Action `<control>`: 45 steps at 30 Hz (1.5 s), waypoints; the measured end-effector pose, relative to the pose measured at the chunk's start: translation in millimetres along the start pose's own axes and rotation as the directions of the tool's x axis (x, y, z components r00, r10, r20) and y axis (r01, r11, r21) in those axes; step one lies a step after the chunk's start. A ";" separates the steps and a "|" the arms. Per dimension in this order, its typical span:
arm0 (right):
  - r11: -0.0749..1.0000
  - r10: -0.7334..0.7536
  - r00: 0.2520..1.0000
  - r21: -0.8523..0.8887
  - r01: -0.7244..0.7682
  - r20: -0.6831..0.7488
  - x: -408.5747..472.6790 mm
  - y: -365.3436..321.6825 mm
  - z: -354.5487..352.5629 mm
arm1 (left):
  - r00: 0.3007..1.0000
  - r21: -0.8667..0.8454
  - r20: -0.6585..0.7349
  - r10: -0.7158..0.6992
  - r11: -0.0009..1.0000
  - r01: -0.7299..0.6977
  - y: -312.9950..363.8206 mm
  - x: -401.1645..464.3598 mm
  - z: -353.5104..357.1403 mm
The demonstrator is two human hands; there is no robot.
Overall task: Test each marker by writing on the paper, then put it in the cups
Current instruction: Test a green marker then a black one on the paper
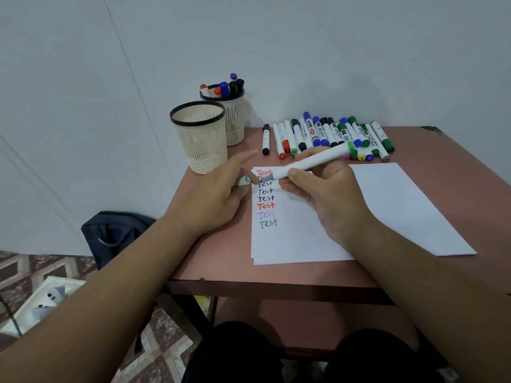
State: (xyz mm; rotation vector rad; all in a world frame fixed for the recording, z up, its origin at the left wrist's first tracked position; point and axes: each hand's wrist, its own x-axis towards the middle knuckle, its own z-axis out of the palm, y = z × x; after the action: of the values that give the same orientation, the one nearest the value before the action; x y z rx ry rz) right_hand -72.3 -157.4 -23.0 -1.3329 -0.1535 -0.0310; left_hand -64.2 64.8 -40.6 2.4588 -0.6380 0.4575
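Lying near the table's (pixel 456 167) front edge, the paper (pixel 387 217) left bare room rightward. The right hand (pixel 326 194) clamped a marker (pixel 312 163); the left hand (pixel 218 194) pinched its cap (pixel 244 180) beside the cups (pixel 200 139).

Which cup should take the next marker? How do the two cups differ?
The near cup looks empty; the far cup holds several capped markers. The near cup stands closer to the table's front, partly hiding the far cup. Both are cream, slotted, black-rimmed and upright.
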 end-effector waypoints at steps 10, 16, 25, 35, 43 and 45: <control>0.998 -0.041 0.993 -0.047 0.046 0.113 -5.5 -1.2 0.2 | 0.998 -0.012 0.007 0.059 0.998 -0.059 2.9 -0.4 0.6; 0.974 -0.055 0.990 -0.213 0.081 0.127 -6.5 -0.6 -0.3 | 0.988 0.110 -0.036 0.153 0.983 -0.148 4.7 -3.4 -1.8; 0.969 -0.050 0.985 -0.230 0.088 0.167 -3.5 4.0 -2.3 | 0.962 0.145 -0.072 0.263 0.957 -0.251 16.9 -4.4 -7.9; 0.984 0.085 0.994 -0.164 -0.073 0.067 2.1 2.5 4.8 | 0.979 -0.018 -0.200 -0.030 0.999 0.027 4.1 -1.7 1.9; 0.713 -0.259 0.958 -0.645 0.276 0.123 -2.7 10.4 0.8 | 0.923 0.190 -0.246 0.294 0.949 -0.252 7.4 -0.1 0.2; 0.620 -0.322 0.931 -0.704 0.346 0.173 -3.8 14.4 1.7 | 0.911 0.223 -0.248 0.330 0.934 -0.278 7.1 -2.4 -0.5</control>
State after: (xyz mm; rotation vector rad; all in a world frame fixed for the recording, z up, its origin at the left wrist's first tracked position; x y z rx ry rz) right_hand -74.6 -152.6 -37.1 -2.0982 -0.4552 -0.4365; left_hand -70.0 60.7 -38.2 2.3991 -0.8959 1.0133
